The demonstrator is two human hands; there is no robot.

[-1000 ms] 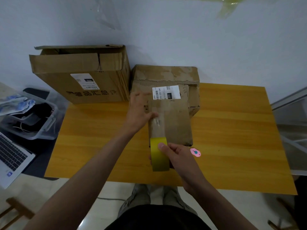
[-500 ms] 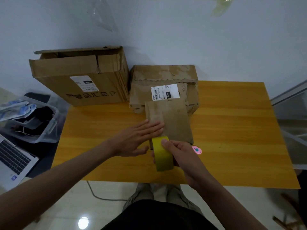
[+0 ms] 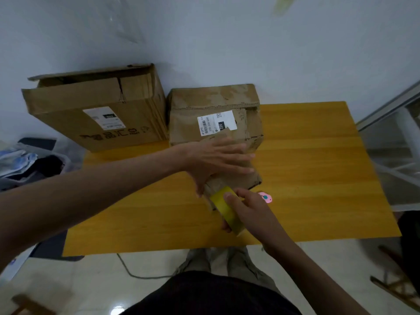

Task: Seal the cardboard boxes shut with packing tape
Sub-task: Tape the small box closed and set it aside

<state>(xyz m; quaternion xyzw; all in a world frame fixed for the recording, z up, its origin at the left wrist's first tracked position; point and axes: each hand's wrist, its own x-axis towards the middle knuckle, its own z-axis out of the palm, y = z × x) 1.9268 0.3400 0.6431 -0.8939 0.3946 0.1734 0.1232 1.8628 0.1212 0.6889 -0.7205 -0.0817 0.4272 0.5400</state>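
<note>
Left hand (image 3: 218, 160) flat, fingers straight, pinning small box (image 3: 236, 176) steady — right hand (image 3: 247, 212) clasping yellow tape roll (image 3: 223, 208) at its near end, presumably for pulling tape taut.

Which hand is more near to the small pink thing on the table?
The right hand. It holds the yellow tape roll just left of the pink thing. The left hand lies flat on the small box, farther back.

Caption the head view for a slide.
Left hand flat on small brown cardboard box; right hand grips yellow packing tape roll.
</note>
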